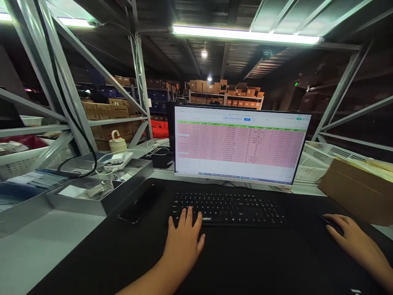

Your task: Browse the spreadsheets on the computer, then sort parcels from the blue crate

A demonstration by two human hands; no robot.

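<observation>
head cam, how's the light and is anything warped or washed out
Head view: the ceiling tube light glares and the monitor glows too bright to read; the back shelves are dim; wide-angle distortion bends the shelf struts; the left hand on the keyboard and the right hand look sharp.

Head camera, looking forward-down, close over desk (pixel 61 246).

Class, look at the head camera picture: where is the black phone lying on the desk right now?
The black phone lies on the dark desk mat, left of the keyboard and just in front of the grey tray, ahead-left of the left hand.
</observation>
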